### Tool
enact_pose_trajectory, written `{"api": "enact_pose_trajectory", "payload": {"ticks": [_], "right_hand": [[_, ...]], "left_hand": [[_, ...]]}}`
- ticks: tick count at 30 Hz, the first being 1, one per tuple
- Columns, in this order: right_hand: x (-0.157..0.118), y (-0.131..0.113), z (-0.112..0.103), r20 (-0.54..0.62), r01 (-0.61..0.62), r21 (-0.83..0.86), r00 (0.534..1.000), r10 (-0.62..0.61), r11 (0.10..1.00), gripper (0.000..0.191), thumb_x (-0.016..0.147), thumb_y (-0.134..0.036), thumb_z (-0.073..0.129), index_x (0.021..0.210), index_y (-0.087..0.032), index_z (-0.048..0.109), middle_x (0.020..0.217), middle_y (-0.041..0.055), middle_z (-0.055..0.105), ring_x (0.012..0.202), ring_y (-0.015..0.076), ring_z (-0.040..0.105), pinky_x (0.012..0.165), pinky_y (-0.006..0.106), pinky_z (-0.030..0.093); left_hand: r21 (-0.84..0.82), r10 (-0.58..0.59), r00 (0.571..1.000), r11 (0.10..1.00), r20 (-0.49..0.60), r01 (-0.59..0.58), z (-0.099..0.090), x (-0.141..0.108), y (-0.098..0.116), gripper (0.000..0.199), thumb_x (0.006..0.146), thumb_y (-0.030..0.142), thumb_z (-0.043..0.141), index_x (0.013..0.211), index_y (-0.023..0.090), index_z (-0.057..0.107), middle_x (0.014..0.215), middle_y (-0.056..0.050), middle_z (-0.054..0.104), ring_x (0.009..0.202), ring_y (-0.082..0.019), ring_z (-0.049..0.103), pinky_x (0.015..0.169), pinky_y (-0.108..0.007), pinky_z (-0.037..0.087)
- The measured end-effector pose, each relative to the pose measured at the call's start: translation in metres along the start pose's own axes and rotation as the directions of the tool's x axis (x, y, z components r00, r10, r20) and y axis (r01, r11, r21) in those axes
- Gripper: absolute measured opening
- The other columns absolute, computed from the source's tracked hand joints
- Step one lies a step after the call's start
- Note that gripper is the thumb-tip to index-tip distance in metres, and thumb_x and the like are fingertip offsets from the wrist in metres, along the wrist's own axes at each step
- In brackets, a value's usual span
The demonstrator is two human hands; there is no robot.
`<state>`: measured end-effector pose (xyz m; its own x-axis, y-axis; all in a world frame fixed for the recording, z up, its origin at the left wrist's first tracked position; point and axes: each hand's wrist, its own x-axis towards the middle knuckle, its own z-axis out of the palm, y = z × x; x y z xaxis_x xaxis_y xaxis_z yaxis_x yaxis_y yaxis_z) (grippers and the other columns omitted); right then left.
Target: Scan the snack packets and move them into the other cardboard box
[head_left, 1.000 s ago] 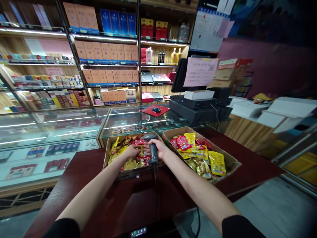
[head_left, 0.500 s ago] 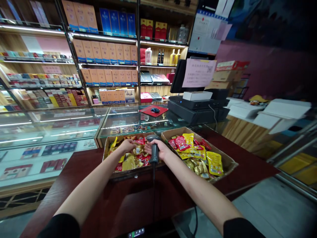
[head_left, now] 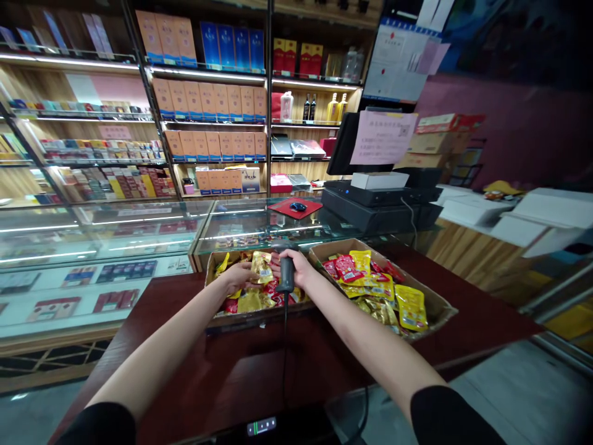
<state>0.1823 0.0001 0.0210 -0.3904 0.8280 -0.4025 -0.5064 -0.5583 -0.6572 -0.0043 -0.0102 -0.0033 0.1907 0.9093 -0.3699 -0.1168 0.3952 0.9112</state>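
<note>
We see a gold snack packet (head_left: 262,267), a dark grey scanner (head_left: 286,272) with black cable — red, yellow, gold packs in brown cardboard boxes (head_left: 435,303), dark red-brown table (head_left: 259,364), black sleeves (head_left: 454,417).

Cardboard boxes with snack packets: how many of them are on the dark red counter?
2. The left box lies under both hands, the left hand lifting a gold packet from it. The right box sits beside it, right of the scanner.
</note>
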Motion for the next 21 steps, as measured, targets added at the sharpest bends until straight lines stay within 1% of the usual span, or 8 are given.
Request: {"api": "enact_pose_trajectory", "payload": {"ticks": [1,3,5,7,9,13,17,21], "right_hand": [[0.000,-0.001,0.001,-0.003,0.001,-0.012,1.000,-0.001,1.000,0.020,0.072,-0.014,0.049,0.087,-0.014,0.061,0.066,0.0051,0.064,0.065,0.0175,0.065,0.064,0.030,0.054],[-0.001,-0.003,0.000,-0.002,0.008,-0.032,1.000,-0.008,0.999,0.020,0.072,-0.014,0.050,0.088,-0.014,0.062,0.065,0.0048,0.064,0.064,0.0170,0.064,0.062,0.028,0.053],[-0.003,-0.004,-0.001,0.006,0.009,-0.053,1.000,-0.009,0.999,0.020,0.072,-0.014,0.050,0.088,-0.013,0.062,0.067,0.0054,0.065,0.065,0.0168,0.064,0.061,0.027,0.053],[-0.006,-0.005,-0.003,0.025,0.011,-0.075,1.000,-0.009,0.997,0.019,0.073,-0.015,0.051,0.088,-0.013,0.063,0.068,0.0060,0.065,0.067,0.0165,0.065,0.062,0.026,0.052],[-0.007,-0.004,-0.004,0.047,0.022,-0.095,0.999,-0.018,0.995,0.019,0.073,-0.015,0.052,0.088,-0.013,0.063,0.071,0.0065,0.066,0.069,0.0165,0.065,0.063,0.025,0.052],[-0.009,-0.003,-0.007,0.058,0.042,-0.121,0.998,-0.035,0.992,0.019,0.073,-0.017,0.054,0.089,-0.013,0.063,0.076,0.0075,0.067,0.073,0.0177,0.066,0.069,0.029,0.053],[-0.010,-0.002,-0.010,0.076,0.025,-0.114,0.997,-0.016,0.993,0.018,0.074,-0.018,0.053,0.089,-0.014,0.062,0.076,0.0080,0.068,0.074,0.0195,0.067,0.070,0.033,0.054],[-0.010,-0.003,-0.012,0.054,0.018,-0.122,0.998,-0.011,0.992,0.018,0.073,-0.018,0.054,0.089,-0.014,0.061,0.075,0.0073,0.068,0.074,0.0200,0.068,0.070,0.035,0.054]], "left_hand": [[0.010,-0.024,0.999,1.000,0.024,0.024,0.000,-0.001,0.001,0.027,0.062,0.004,0.075,0.083,0.013,0.059,0.078,-0.007,0.068,0.071,-0.020,0.068,0.068,-0.035,0.058],[0.015,-0.052,0.998,0.999,0.039,0.052,-0.001,-0.001,0.004,0.021,0.067,0.014,0.075,0.082,0.012,0.060,0.074,-0.008,0.068,0.064,-0.018,0.066,0.064,-0.034,0.057],[0.007,-0.041,0.999,0.999,0.034,0.041,-0.002,0.000,0.006,0.021,0.068,0.018,0.076,0.079,0.012,0.059,0.068,-0.005,0.066,0.055,-0.014,0.062,0.058,-0.029,0.056],[0.014,-0.013,1.000,1.000,0.015,0.013,-0.002,0.001,0.008,0.025,0.064,0.018,0.080,0.074,0.012,0.058,0.064,-0.002,0.063,0.048,-0.009,0.056,0.052,-0.022,0.052],[0.037,0.001,1.000,0.999,-0.003,-0.001,-0.002,0.003,0.009,0.031,0.057,0.018,0.084,0.072,0.013,0.057,0.063,0.000,0.062,0.046,-0.006,0.053,0.048,-0.020,0.048],[0.077,-0.003,1.000,0.997,-0.014,0.004,-0.001,0.007,0.009,0.044,0.049,0.026,0.088,0.080,0.013,0.060,0.065,0.002,0.062,0.045,-0.006,0.051,0.047,-0.020,0.046],[0.096,0.008,1.000,0.995,-0.028,-0.005,0.000,0.010,0.008,0.052,0.047,0.035,0.088,0.087,0.015,0.061,0.071,0.000,0.064,0.049,-0.008,0.056,0.047,-0.020,0.044],[0.124,0.003,1.000,0.992,-0.021,-0.001,0.000,0.014,0.005,0.055,0.046,0.036,0.089,0.088,0.017,0.060,0.076,-0.001,0.066,0.052,-0.009,0.058,0.050,-0.021,0.046]]}}
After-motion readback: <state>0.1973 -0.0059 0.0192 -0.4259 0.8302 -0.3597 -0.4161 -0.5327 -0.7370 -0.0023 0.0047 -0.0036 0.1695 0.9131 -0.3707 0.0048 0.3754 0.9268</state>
